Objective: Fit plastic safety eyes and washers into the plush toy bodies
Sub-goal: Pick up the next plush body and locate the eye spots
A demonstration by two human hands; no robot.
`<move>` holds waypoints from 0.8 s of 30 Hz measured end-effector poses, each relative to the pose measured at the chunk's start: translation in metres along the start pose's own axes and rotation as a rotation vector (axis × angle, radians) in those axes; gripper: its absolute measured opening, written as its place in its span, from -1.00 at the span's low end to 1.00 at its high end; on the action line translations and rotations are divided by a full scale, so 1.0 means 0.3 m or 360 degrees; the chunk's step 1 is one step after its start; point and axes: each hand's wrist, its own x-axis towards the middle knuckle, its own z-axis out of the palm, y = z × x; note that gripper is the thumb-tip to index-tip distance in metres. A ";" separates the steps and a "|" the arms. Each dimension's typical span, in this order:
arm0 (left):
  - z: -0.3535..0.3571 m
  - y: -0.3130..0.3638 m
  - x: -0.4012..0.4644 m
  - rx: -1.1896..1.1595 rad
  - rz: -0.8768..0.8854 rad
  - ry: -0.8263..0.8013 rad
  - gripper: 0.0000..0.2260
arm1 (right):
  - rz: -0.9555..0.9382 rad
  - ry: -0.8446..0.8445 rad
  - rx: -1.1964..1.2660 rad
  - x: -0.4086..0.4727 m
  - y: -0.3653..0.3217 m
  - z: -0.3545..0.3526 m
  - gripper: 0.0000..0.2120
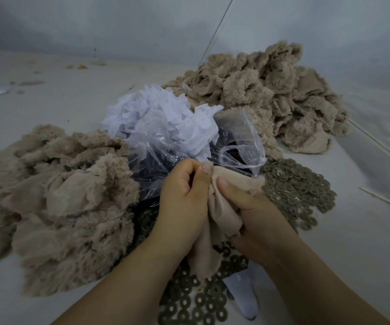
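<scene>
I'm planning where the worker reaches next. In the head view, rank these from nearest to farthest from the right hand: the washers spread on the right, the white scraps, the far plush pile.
1. Washers, just right of the right hand.
2. White scraps, ahead and left.
3. Far plush pile, at the back right.

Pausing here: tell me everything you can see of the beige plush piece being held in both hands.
The plush piece is soft beige fabric, turned so its smooth woven backing faces out, with fuzzy pile at its frayed edges. It hangs crumpled and bunched, lower end trailing over the washers. The left hand pinches its top; the right hand grips its side, thumb pressed into a fold. No eye shows on it.
</scene>
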 end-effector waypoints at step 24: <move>-0.013 -0.012 0.001 -0.0173 -0.0149 -0.0188 -0.72 | -0.0067 0.0139 0.0038 -0.009 -0.016 0.000 -0.60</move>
